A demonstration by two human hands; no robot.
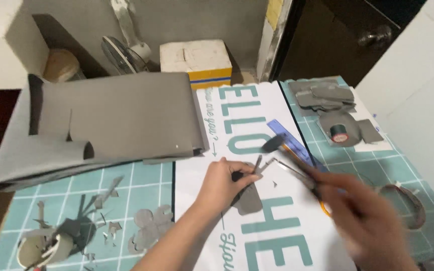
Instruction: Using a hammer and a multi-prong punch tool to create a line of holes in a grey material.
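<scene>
The left hand (222, 183) pins a grey leather piece (249, 198) flat on the white printed sheet (237, 125) of the worktop while the blurred right hand (362, 216), clamped on a small hammer (277, 145), should strike squarely, clear of the pinning fingers.

White rectangular sign sheet (257, 150) lies flat at centre of surface, large teal lettering, smaller teal script along edge. White cardboard box (195, 59) at back beside wall, yellow and blue bands along lower front. Dark tape roll (339, 133) at right: small red-and-white label.
</scene>
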